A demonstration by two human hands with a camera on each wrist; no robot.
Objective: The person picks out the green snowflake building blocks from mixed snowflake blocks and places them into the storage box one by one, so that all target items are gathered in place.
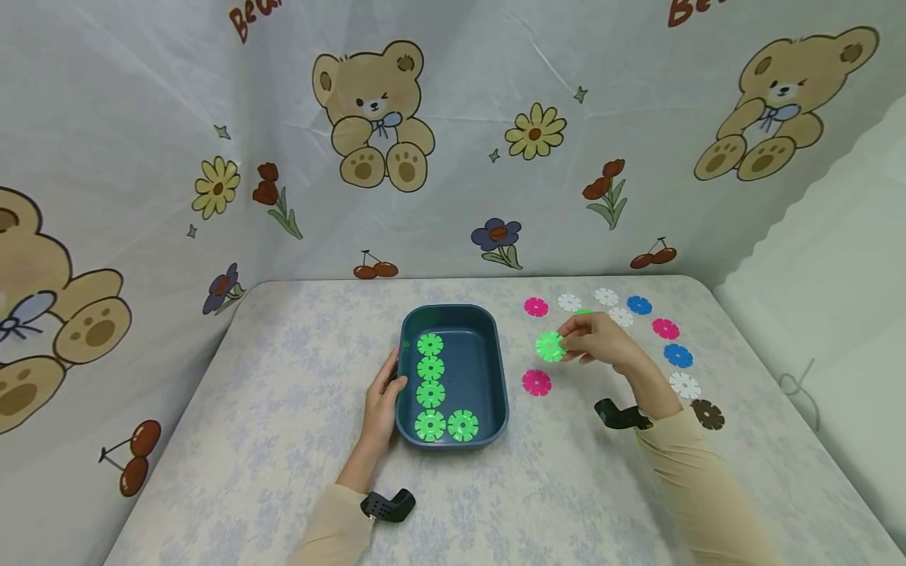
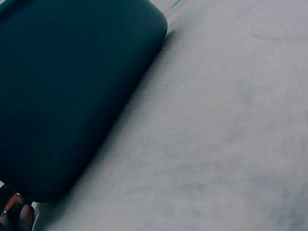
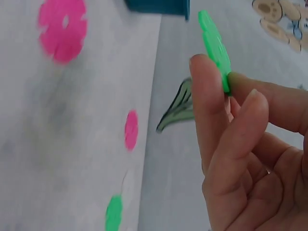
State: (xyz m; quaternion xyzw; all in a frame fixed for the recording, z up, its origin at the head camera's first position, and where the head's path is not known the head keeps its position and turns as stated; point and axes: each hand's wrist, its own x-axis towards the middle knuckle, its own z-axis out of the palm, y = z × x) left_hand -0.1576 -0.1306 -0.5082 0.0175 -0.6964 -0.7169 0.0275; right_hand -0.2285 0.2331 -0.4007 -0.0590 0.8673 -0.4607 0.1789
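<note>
A dark blue tray (image 1: 473, 365) stands on the table with several green notched discs (image 1: 430, 393) inside, four down its left side and one more at the near right. At the tray's left wall, my left hand (image 1: 380, 405) holds the side, thumb over the rim and fingers along the outside. To the right of the tray, my right hand (image 1: 598, 339) pinches a green notched disc (image 1: 548, 347) between thumb and fingertips, raised off the table. The right wrist view shows this disc (image 3: 214, 48) nearly edge-on. Another green disc (image 1: 583, 312) lies partly hidden behind that hand.
Around the right hand lie loose discs: pink (image 1: 536, 383), white (image 1: 569, 302), blue (image 1: 639, 305) and brown (image 1: 708, 414). A patterned cloth (image 1: 453, 157) hangs behind the table (image 1: 283, 377). Beyond the right table edge is a thin cord (image 1: 800, 385).
</note>
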